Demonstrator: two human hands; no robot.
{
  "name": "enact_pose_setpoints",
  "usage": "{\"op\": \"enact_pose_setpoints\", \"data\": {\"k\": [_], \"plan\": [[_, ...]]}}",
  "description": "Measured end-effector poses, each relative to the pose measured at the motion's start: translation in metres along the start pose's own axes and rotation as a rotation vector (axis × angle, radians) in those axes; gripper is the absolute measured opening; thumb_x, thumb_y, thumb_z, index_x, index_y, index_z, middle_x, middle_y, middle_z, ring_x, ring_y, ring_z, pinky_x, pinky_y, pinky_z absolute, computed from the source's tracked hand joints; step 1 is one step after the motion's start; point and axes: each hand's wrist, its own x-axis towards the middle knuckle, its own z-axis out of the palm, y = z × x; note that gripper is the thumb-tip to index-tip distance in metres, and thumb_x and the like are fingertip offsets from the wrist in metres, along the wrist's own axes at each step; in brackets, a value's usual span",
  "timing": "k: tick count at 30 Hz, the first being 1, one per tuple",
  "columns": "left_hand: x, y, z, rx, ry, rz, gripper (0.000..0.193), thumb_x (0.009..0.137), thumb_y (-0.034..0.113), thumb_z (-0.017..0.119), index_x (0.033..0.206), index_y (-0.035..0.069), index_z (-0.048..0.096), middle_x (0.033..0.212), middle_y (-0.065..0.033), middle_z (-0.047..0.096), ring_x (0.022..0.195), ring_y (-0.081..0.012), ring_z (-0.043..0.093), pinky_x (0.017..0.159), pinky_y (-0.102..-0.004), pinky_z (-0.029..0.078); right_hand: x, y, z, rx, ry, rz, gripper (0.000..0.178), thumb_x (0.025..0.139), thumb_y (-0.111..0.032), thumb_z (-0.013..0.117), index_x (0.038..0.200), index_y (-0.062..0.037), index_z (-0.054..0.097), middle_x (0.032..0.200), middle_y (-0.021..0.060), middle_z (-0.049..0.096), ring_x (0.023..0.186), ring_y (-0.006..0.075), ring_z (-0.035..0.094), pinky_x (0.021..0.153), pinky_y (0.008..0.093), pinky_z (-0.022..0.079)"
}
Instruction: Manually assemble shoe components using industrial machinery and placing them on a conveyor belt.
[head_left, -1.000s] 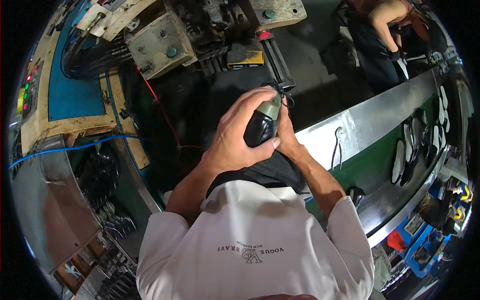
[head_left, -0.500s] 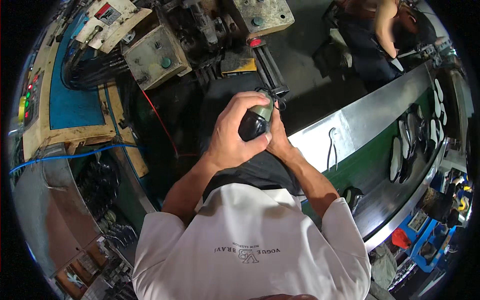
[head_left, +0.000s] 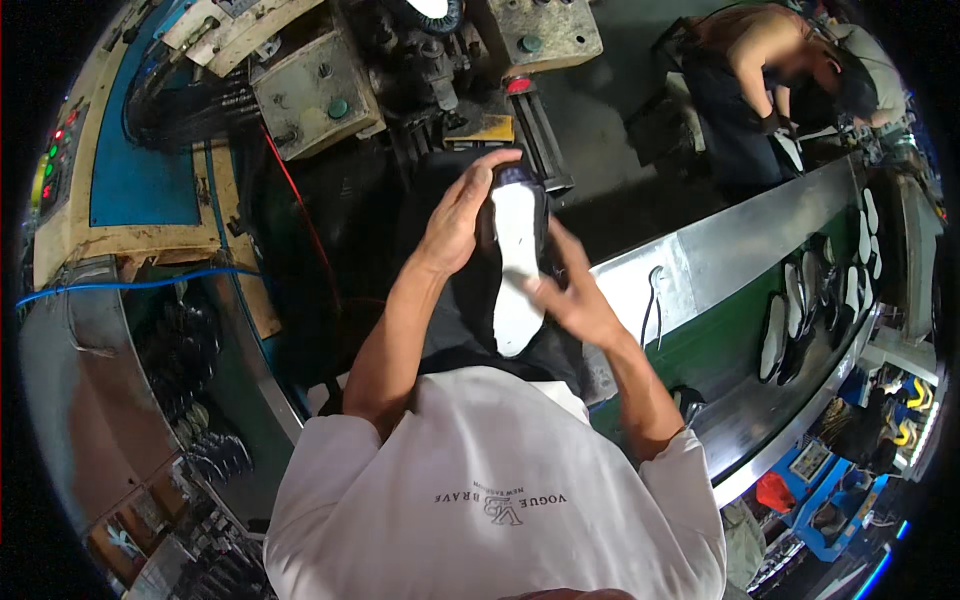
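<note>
A black shoe upper with a long white sole-shaped board (head_left: 516, 235) facing up lies lengthwise over my dark-clad lap. My left hand (head_left: 458, 222) is closed around its far left side, the fingers reaching over the dark, purplish far end. My right hand (head_left: 580, 300) is blurred beside the right edge, with the thumb over the middle of the white face and the fingers pointing away from me. Whether it grips the edge cannot be made out. To the right, metal pincers (head_left: 652, 300) lie on the steel ledge (head_left: 700, 265).
Ahead stands a grimy machine with two control boxes (head_left: 318, 95) and a red button (head_left: 518, 85); a white-soled shoe (head_left: 433, 8) shows at its top. White-soled shoes (head_left: 795, 300) line the right-hand trough. A co-worker (head_left: 750, 80) bends at the far right. A blue hose (head_left: 140, 285) crosses the left.
The piece in my hands has turned from its black and olive-green side to its white face. My right hand has come into fuller view beside it. A white-soled shoe now shows in the machine.
</note>
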Motion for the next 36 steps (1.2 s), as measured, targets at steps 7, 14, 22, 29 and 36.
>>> {"op": "enact_pose_setpoints", "data": {"k": [7, 14, 22, 29, 36], "plan": [[0.011, 0.005, 0.004, -0.072, 0.000, 0.044, 0.046, 0.119, 0.044, 0.042, 0.133, 0.007, 0.066, 0.129, -0.0044, 0.064, 0.123, -0.0144, 0.058, 0.111, -0.0323, 0.044, 0.099, -0.038, -0.009, 0.601, -0.051, 0.124, 0.075, 0.113, -0.055, 0.051, 0.165, -0.0028, 0.040, 0.166, 0.0219, 0.045, 0.156, 0.0301, 0.039, 0.129, 0.0395, 0.027], [0.005, 0.006, 0.002, 0.208, 0.006, 0.231, 0.040, 0.118, 0.037, 0.042, 0.127, 0.004, 0.061, 0.123, -0.0044, 0.060, 0.121, -0.0158, 0.055, 0.113, -0.0327, 0.040, 0.106, -0.032, 0.013, 0.473, -0.001, -0.002, 0.059, 0.109, -0.046, 0.064, 0.145, -0.0003, 0.064, 0.146, 0.0151, 0.062, 0.136, 0.0221, 0.054, 0.119, 0.0366, 0.040], [0.009, -0.007, 0.002, 0.206, 0.064, 0.096, 0.042, 0.119, 0.036, 0.042, 0.139, 0.002, 0.058, 0.131, -0.0094, 0.062, 0.126, -0.0175, 0.057, 0.114, -0.0344, 0.041, 0.110, -0.018, 0.011, 0.424, 0.029, 0.102, 0.048, 0.105, -0.032, 0.074, 0.139, 0.0001, 0.066, 0.126, 0.0087, 0.070, 0.112, 0.0148, 0.063, 0.099, 0.0306, 0.052], [-0.010, -0.016, 0.006, 0.269, -0.025, 0.261, 0.044, 0.117, 0.026, 0.045, 0.152, 0.000, 0.054, 0.143, -0.0107, 0.062, 0.135, -0.0206, 0.057, 0.119, -0.0362, 0.041, 0.102, -0.011, 0.009, 0.424, 0.016, 0.076, 0.035, 0.109, -0.027, 0.066, 0.132, -0.0002, 0.067, 0.110, 0.0049, 0.070, 0.099, 0.0109, 0.060, 0.088, 0.0276, 0.051], [-0.003, -0.015, 0.004, 0.224, -0.062, 0.014, 0.052, 0.116, 0.024, 0.046, 0.163, 0.002, 0.043, 0.165, -0.0150, 0.047, 0.153, -0.0275, 0.044, 0.128, -0.0388, 0.030, 0.107, 0.011, 0.008, 0.476, 0.086, 0.183, 0.039, 0.111, -0.032, 0.063, 0.134, -0.0002, 0.068, 0.112, 0.0054, 0.070, 0.101, 0.0117, 0.061, 0.089, 0.0284, 0.051]]}}
